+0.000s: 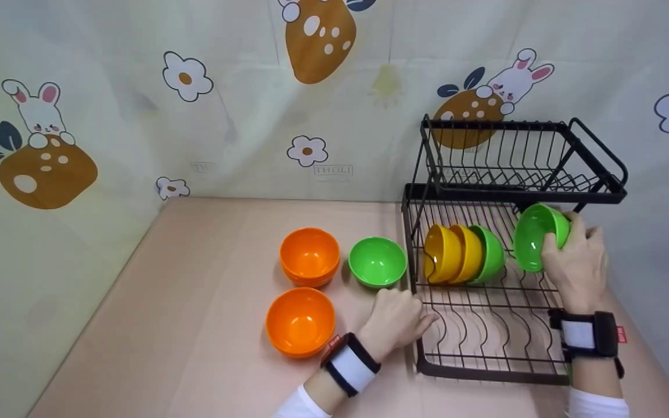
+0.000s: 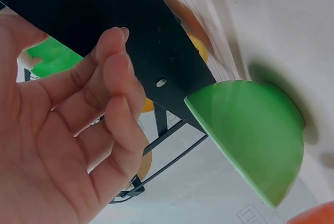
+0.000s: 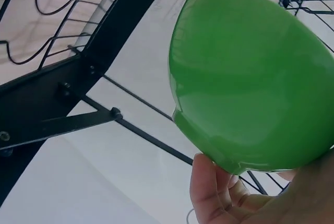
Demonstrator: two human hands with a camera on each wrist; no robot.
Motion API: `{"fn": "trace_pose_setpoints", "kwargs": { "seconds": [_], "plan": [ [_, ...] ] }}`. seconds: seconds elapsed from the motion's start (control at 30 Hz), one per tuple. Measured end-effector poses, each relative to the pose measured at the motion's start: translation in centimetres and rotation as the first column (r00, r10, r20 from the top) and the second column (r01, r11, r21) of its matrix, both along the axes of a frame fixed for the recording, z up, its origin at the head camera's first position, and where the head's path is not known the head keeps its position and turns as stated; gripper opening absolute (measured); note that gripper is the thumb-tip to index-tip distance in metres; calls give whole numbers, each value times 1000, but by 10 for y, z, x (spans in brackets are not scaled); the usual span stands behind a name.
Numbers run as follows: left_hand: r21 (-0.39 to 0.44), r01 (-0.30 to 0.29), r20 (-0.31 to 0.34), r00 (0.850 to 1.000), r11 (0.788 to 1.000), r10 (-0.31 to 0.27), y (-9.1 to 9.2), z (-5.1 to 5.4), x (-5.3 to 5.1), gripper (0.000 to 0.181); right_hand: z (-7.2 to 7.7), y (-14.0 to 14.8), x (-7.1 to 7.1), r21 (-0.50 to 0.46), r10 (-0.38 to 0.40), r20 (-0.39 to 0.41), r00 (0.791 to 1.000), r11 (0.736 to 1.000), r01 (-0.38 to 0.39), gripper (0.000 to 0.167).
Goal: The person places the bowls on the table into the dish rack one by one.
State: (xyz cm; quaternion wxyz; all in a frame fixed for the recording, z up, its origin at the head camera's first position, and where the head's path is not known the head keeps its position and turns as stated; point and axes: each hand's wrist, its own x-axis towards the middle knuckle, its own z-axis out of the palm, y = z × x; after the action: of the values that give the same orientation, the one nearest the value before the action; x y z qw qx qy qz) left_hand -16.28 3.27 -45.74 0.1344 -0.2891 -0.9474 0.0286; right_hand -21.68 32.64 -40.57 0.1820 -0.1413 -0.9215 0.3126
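Observation:
My right hand (image 1: 579, 264) grips a green bowl (image 1: 535, 237) at the right side of the black rack's lower tier; in the right wrist view the bowl (image 3: 250, 78) is seen from outside, fingers (image 3: 204, 185) at its base. Two yellow bowls (image 1: 442, 255) and another green bowl (image 1: 490, 254) stand on edge, nested, at the rack's left. My left hand (image 1: 395, 319) is by the rack's left edge, holding nothing, its fingers (image 2: 122, 78) loosely bent in the left wrist view. Just beyond it a green bowl (image 1: 377, 262) sits upright on the table.
Left of the green bowl are stacked orange bowls (image 1: 310, 255), and nearer stands another orange bowl (image 1: 301, 322). The rack's upper tier (image 1: 532, 194) overhangs the back of the lower tier. A patterned curtain (image 1: 241, 116) hangs behind the table (image 1: 195, 302).

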Motion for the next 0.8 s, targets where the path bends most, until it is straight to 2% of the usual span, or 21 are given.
{"fn": "trace_pose_setpoints", "kwargs": {
  "seconds": [0.33, 0.8],
  "plan": [
    [2, 10, -45, 999, 1000, -10, -1, -3, 0, 58, -4, 3, -4, 28, 8, 6, 1000, 1000, -9, 61],
    [-1, 7, -8, 1000, 1000, -7, 0, -3, -1, 58, -16, -1, -11, 76, 46, -4, 999, 996, -46, 60]
  ]
}}
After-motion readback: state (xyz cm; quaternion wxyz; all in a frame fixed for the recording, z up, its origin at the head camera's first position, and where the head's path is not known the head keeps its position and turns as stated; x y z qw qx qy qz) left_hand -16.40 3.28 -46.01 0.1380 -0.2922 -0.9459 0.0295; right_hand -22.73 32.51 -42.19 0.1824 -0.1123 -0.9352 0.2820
